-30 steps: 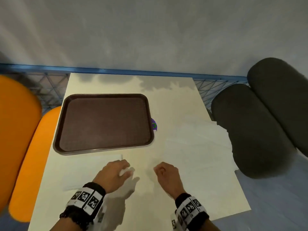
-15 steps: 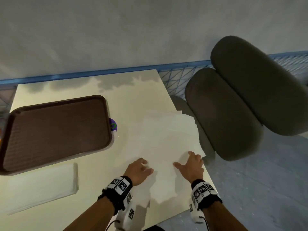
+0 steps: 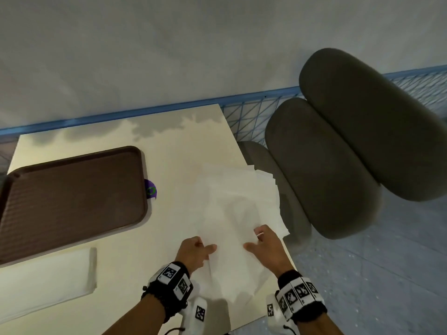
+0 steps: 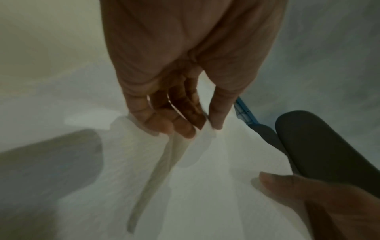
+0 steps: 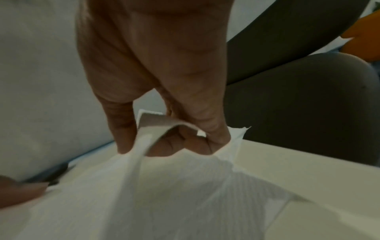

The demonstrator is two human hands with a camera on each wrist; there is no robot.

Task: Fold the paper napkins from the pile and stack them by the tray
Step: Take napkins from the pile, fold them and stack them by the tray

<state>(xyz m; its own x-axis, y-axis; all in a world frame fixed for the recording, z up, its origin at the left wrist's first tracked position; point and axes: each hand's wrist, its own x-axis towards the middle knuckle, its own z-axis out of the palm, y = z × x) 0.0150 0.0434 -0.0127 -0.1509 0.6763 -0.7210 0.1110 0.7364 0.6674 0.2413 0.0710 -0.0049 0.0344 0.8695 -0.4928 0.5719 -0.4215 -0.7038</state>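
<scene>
On the cream surface (image 3: 169,146), a brown tray (image 3: 72,197) lies left of the napkin pile (image 3: 239,189). Both hands pinch the top napkin (image 3: 232,257): left hand (image 3: 193,252) and right hand (image 3: 268,247), fingers curled round its edges.

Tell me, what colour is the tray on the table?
The tray is dark brown, seen best in the head view.
</scene>
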